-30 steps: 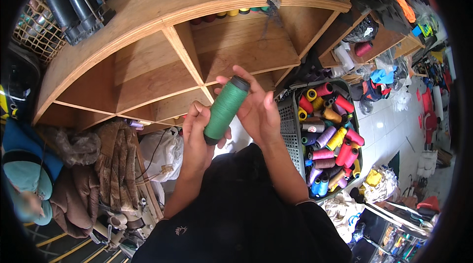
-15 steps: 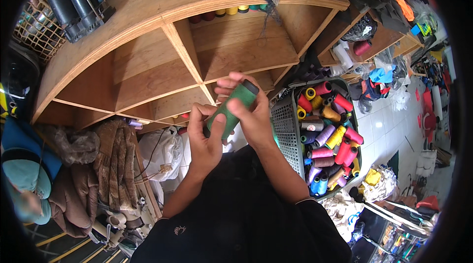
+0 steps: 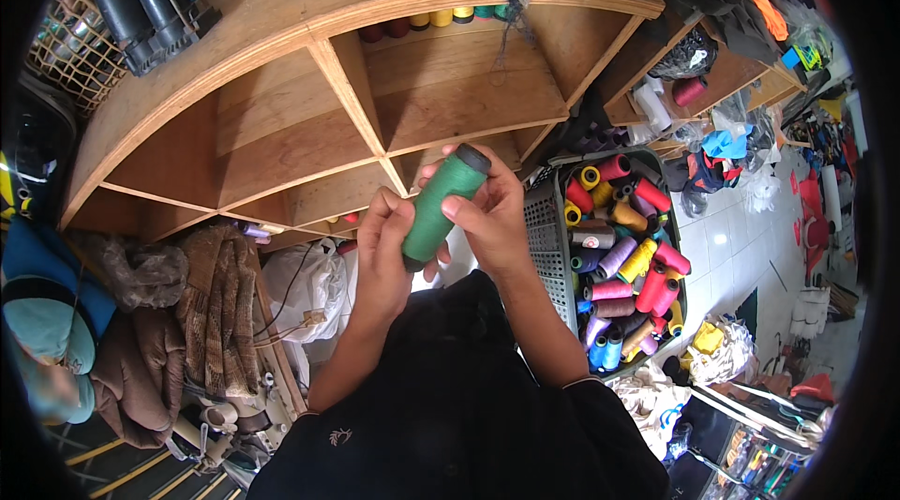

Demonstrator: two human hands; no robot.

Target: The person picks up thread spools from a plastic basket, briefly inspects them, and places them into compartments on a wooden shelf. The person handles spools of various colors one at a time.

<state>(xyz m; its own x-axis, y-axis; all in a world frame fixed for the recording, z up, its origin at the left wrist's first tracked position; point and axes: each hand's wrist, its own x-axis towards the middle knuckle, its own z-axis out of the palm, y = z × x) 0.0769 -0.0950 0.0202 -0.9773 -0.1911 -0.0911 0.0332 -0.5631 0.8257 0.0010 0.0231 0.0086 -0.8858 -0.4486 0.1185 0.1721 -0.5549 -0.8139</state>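
Observation:
A spool of green thread point(image 3: 439, 211) with dark ends is held tilted in front of my chest, its upper end leaning right. My right hand point(image 3: 489, 219) grips the upper part, thumb across the thread and fingers behind. Around the lower end, my left hand point(image 3: 382, 236) has its fingers curled against the spool's side. Just right of my hands stands a grey plastic basket point(image 3: 547, 261) full of thread spools point(image 3: 639, 261) in red, yellow, pink, purple, blue and brown.
A wooden shelf unit point(image 3: 309, 31) with square compartments spans the space ahead; several spools point(image 3: 441, 19) line the back of its upper right compartment. Brown clothing point(image 3: 220, 308) and a teal cap point(image 3: 52, 327) lie at left. A white plastic bag point(image 3: 305, 289) sits below the shelves.
The green spool has turned slightly more upright, and more of its side shows. My left thumb has drawn back from its front; my right hand has shifted a little right.

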